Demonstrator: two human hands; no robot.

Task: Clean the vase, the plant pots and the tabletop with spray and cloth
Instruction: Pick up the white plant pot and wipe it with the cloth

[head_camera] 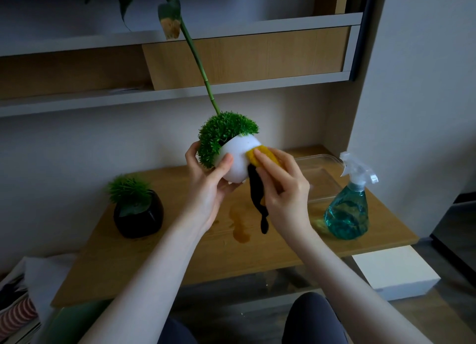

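My left hand (207,186) holds a round white plant pot (238,161) with a green tuft, lifted above the wooden tabletop (180,256) and tilted to the left. My right hand (283,189) presses a yellow and black cloth (257,186) against the pot's right side; the cloth's black end hangs down. A black plant pot (139,215) with green tuft stands on the table at the left. A clear spray bottle (347,210) of blue-green liquid stands at the right. The vase is hidden behind the white pot; only its long green stem (198,60) shows.
A wet patch (239,228) lies on the tabletop below my hands. A clear plastic tray (319,173) sits at the back right beside the bottle. Shelves (180,91) run along the wall above. A white box (394,271) lies on the floor at the right.
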